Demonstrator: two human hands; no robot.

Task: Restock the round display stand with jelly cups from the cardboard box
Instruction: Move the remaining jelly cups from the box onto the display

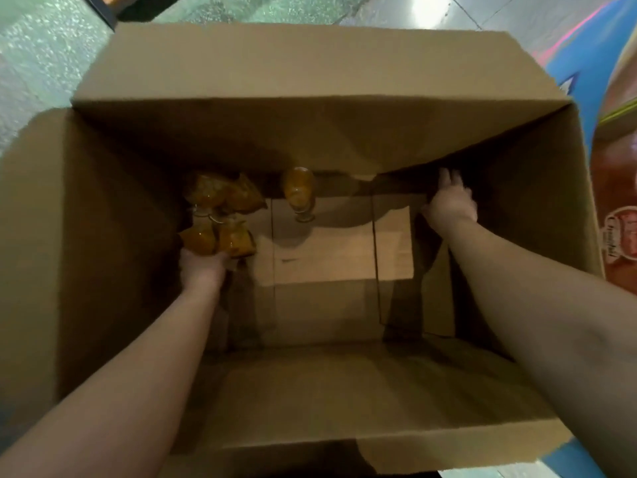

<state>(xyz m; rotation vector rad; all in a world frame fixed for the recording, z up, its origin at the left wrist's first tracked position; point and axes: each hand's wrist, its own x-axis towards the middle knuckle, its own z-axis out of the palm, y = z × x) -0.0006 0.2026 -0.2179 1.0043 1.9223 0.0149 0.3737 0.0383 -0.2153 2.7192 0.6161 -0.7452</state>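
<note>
Both bare forearms enter from the bottom edge of the head view and reach steeply down into the large brown cardboard box (344,139), whose flaps stand open around them. At the bottom left corner, the left hand (201,267) is seen from the back, wrist straight, its fingers going under and around two wrapped orange jelly cups (217,239) lying side by side; the fingertips are hidden by the cups, so the grip looks like a hold from below, though its exact form cannot be told. Just beyond these lie two more wrapped orange jelly cups (224,193), touching each other against the far wall, their ends meeting those of the held pair. A single orange goblet-shaped jelly cup (299,194) lies apart near the middle of the far wall, its long axis running toward the camera, with the rounded bowl at the wall and the small foot nearest. On the other side, the right hand (450,201) reaches into the far right corner, fingers extended and fairly straight, pointing away toward the wall and holding nothing visible; motion blur hides whether the tips touch the cardboard. Outside the box, a blue and red printed display panel (617,188) stands at the right on glossy greenish floor tiles (41,56).
</note>
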